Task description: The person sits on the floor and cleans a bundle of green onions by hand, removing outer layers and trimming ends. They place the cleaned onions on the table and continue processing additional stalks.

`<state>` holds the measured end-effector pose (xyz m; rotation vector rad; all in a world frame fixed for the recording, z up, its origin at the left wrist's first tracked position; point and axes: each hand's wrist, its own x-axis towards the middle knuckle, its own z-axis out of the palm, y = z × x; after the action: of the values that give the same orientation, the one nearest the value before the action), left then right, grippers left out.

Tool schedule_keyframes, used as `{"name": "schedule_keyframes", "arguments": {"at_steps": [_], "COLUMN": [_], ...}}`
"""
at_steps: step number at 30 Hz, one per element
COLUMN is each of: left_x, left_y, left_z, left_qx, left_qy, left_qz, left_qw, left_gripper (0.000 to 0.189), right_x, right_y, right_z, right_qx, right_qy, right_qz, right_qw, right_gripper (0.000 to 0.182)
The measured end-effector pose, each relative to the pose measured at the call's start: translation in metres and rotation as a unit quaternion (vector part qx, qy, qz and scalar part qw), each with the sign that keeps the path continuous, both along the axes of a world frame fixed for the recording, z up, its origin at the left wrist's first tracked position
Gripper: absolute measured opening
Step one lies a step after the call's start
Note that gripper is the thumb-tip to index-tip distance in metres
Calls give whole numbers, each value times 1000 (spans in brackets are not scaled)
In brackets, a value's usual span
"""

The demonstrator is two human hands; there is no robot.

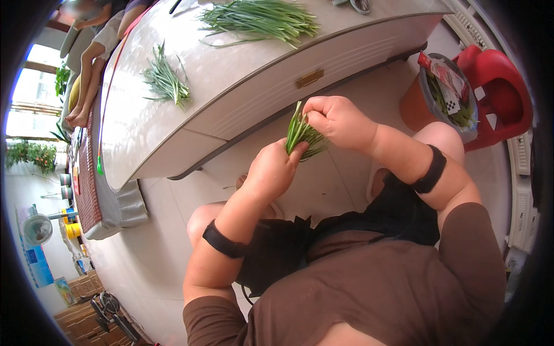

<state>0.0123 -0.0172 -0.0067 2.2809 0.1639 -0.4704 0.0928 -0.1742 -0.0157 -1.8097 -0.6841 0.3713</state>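
Observation:
My left hand (pixel 275 166) is closed around a small bunch of green garlic chives (pixel 298 129), held above the floor in front of the table edge. My right hand (pixel 335 119) is at the upper right of that bunch, thumb and fingers pinched together against the stalks; whether it grips a stalk cannot be made out. On the pale table lies a large pile of chives (pixel 264 21) at the back, with a smaller pile (pixel 166 80) nearer its left part.
An orange bin (pixel 411 104) holding leaves and packaging stands at the right, beside a red plastic seat (pixel 510 95). A red cord with a green end (pixel 100 165) hangs over the table's left edge. A person's bare legs (pixel 88 73) rest on a couch at the upper left.

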Motion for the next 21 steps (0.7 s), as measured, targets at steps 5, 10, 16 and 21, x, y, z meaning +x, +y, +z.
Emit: {"name": "schedule_keyframes", "arguments": {"at_steps": [5, 10, 16, 21], "left_x": [-12, -10, -7, -3], "left_y": [2, 7, 13, 13], "left_z": [-9, -1, 4, 5], "left_qx": [55, -37, -130, -211], "left_qy": [-15, 25, -37, 41], "left_qz": [-49, 2, 38, 62], "left_qw": [997, 999, 990, 975], "left_gripper": [35, 32, 29, 32], "right_x": [30, 62, 39, 37], "right_y": [-10, -54, -29, -34], "right_z": [-6, 22, 22, 22], "right_qx": [108, 257, 235, 187], "right_qy": [191, 363, 400, 391], "right_qz": [-86, -53, -32, -11], "right_qw": [972, 894, 885, 901], "right_gripper": [16, 21, 12, 15]}}
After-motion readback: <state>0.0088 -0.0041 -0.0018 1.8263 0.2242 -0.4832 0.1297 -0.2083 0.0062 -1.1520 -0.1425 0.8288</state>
